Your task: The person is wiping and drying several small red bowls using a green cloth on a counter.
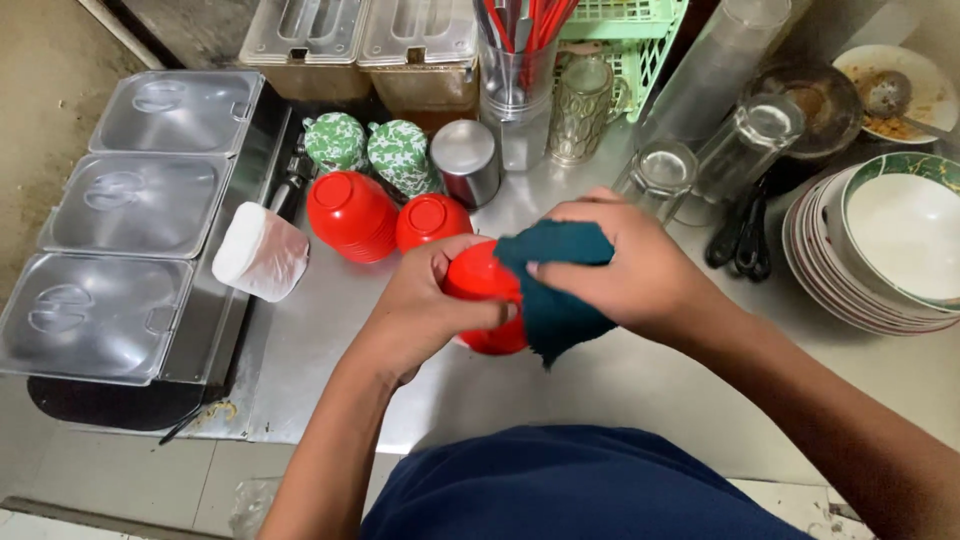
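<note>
Left hand (425,305) grips a red cup (485,300) above the worktop (620,385); right hand (625,265), just beside it, clutches a dark green cloth (555,290) against the cup

Single head view, looking steeply down, close over steel counter (330,350).

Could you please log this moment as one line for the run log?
left hand: grips red cup | right hand: presses dark green cloth on cup | behind: two red cups upside down
</note>
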